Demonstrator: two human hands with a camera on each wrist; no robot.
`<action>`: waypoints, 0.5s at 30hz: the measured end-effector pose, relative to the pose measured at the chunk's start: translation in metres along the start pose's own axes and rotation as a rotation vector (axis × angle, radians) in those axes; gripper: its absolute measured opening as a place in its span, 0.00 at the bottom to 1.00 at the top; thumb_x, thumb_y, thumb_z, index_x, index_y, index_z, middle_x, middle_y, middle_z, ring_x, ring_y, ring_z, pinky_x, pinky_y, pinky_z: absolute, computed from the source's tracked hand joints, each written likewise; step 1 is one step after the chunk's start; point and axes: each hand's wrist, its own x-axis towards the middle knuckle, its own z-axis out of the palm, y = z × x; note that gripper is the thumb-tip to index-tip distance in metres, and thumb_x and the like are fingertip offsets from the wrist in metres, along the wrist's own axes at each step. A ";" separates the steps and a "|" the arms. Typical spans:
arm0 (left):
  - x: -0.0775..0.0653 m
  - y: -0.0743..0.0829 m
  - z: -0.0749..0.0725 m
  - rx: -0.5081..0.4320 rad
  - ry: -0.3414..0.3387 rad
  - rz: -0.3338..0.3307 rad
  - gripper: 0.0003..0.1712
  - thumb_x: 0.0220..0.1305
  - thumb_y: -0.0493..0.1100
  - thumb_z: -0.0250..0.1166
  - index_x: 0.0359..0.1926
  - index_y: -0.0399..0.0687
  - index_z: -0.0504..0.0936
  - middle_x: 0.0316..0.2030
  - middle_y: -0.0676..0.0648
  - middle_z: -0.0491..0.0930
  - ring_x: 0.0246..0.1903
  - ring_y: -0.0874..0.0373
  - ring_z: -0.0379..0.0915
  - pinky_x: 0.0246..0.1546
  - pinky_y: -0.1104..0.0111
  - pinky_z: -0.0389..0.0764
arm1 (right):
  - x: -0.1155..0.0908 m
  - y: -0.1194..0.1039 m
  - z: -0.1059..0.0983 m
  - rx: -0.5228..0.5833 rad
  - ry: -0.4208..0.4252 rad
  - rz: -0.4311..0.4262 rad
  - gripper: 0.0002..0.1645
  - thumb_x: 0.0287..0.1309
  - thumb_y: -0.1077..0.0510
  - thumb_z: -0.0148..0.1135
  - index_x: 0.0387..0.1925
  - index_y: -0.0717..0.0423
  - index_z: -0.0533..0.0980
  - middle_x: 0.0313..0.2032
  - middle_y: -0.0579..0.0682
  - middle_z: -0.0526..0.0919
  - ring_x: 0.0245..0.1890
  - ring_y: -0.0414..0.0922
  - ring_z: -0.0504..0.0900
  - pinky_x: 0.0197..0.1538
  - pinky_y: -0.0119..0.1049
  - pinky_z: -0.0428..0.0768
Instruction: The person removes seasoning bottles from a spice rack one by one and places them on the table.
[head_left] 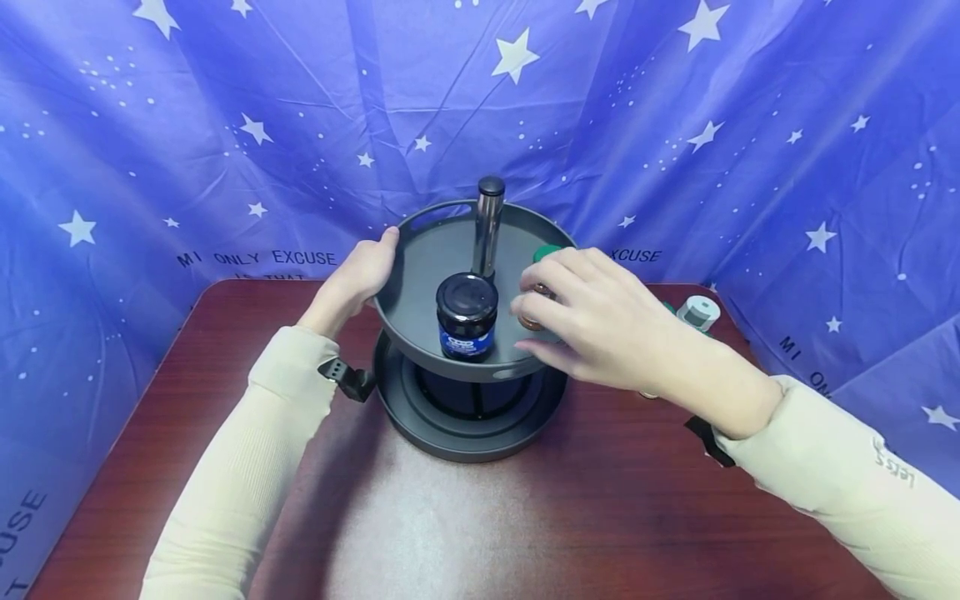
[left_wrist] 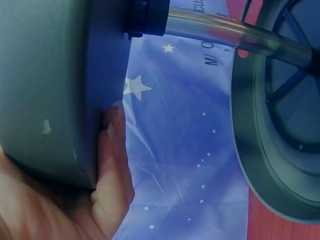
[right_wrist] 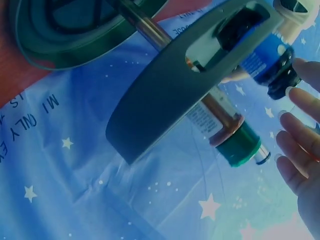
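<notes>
My left hand (head_left: 366, 271) grips the left rim of the upper tray (head_left: 416, 279) of a dark grey two-tier round stand, thumb at the rim and fingers beneath, as the left wrist view shows. On this tray stands a dark jar (head_left: 467, 317) with a black lid and blue label. A brown bottle with a green cap (head_left: 546, 252) stands to its right, partly behind my right hand (head_left: 600, 321). In the right wrist view, the right-hand fingers are spread and loosely bent, apart from the green-capped bottle (right_wrist: 222, 120) and right beside the jar's lid.
A metal post (head_left: 490, 225) with a black top rises through the upper tray. Below is the wider lower tray (head_left: 465, 450), on a reddish-brown table (head_left: 637, 500). A white-lidded container (head_left: 699, 312) stands behind my right forearm. A blue star-patterned curtain (head_left: 300, 100) hangs behind.
</notes>
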 end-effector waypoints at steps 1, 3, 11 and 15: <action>0.000 0.000 0.000 0.002 0.000 0.000 0.38 0.77 0.63 0.29 0.51 0.36 0.72 0.41 0.41 0.72 0.19 0.61 0.74 0.23 0.66 0.82 | 0.001 0.002 0.000 0.005 0.006 0.002 0.20 0.46 0.52 0.76 0.38 0.54 0.78 0.40 0.55 0.78 0.41 0.55 0.76 0.38 0.46 0.74; 0.001 0.001 0.000 0.010 0.002 -0.001 0.38 0.77 0.63 0.29 0.52 0.35 0.72 0.43 0.41 0.72 0.19 0.61 0.74 0.23 0.66 0.82 | 0.002 0.006 0.000 0.013 0.014 0.007 0.21 0.46 0.52 0.76 0.40 0.55 0.77 0.42 0.57 0.78 0.42 0.57 0.76 0.39 0.48 0.74; 0.001 0.000 0.001 0.022 0.007 -0.005 0.39 0.77 0.63 0.29 0.54 0.34 0.72 0.45 0.39 0.72 0.21 0.60 0.75 0.24 0.64 0.84 | 0.005 0.019 0.000 0.035 -0.028 0.053 0.24 0.47 0.50 0.76 0.44 0.54 0.77 0.49 0.61 0.77 0.49 0.60 0.75 0.47 0.54 0.75; 0.000 0.001 0.000 0.018 0.005 -0.002 0.39 0.77 0.62 0.28 0.53 0.34 0.72 0.44 0.40 0.72 0.21 0.60 0.74 0.24 0.65 0.83 | 0.007 0.024 0.002 0.062 -0.049 0.077 0.26 0.48 0.48 0.76 0.46 0.54 0.77 0.53 0.62 0.76 0.54 0.61 0.74 0.50 0.55 0.75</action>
